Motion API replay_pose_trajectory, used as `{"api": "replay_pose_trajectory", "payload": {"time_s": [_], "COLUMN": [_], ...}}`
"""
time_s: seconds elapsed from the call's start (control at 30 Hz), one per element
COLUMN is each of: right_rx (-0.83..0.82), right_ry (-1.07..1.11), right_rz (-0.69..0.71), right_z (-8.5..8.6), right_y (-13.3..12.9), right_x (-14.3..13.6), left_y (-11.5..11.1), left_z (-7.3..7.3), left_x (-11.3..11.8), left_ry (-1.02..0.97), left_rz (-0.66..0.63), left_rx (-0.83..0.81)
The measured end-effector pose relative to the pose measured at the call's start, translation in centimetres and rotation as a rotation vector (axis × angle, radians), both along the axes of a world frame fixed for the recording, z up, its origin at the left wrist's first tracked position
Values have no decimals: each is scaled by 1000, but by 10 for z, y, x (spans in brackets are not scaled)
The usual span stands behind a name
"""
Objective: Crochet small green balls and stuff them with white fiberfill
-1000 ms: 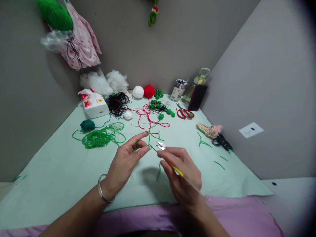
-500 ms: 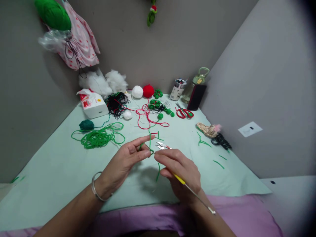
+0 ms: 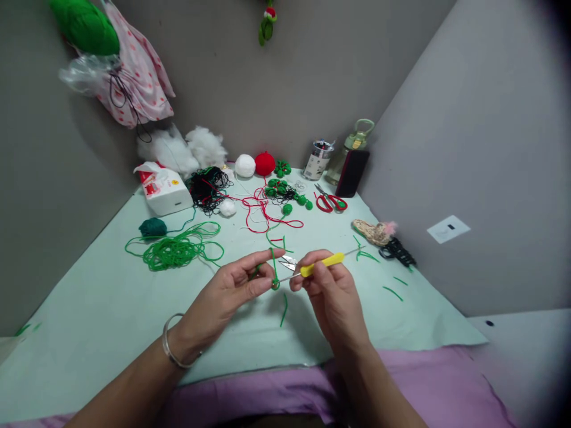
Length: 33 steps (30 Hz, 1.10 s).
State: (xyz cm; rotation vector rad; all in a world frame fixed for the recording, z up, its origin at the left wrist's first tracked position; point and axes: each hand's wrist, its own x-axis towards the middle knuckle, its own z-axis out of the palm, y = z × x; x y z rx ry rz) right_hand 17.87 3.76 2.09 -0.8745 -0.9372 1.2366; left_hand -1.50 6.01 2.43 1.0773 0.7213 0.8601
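My left hand pinches a small loop of green yarn between thumb and fingers, with the index finger stretched out and a strand running over it. My right hand is closed on the yellow grip of a crochet hook. The hook's metal tip reaches the green loop at my left fingertips; whether it passes through is too small to tell. Behind the hands, thread snips lie on the table, partly covered by my right hand. A short green yarn piece lies below the hands.
A loose heap of green yarn lies at left, near a tissue pack. At the back sit a white ball, a red ball and tangled red yarn. Red-handled scissors, a phone and a bottle stand or lie right.
My right hand has turned over, swinging the crochet hook from pointing back toward my wrist to lying nearly level, its handle now up and right. The left hand stays almost in place.
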Motion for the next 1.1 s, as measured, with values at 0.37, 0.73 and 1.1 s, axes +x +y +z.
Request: {"api": "replay_pose_trajectory", "payload": {"time_s": [0.37, 0.73, 1.1], "right_rx": [181, 166, 83], "right_ry": [-124, 0, 87], "right_rz": [47, 107, 140], "right_z": [-7, 0, 7], "right_y": [-7, -10, -8], "right_x": [-11, -6, 2], "left_y": [-5, 2, 18], "left_z": [6, 18, 54], "left_x": [2, -7, -47], "left_ry": [63, -33, 17], "left_rz": [26, 131, 276], "left_rx": [6, 7, 191]}}
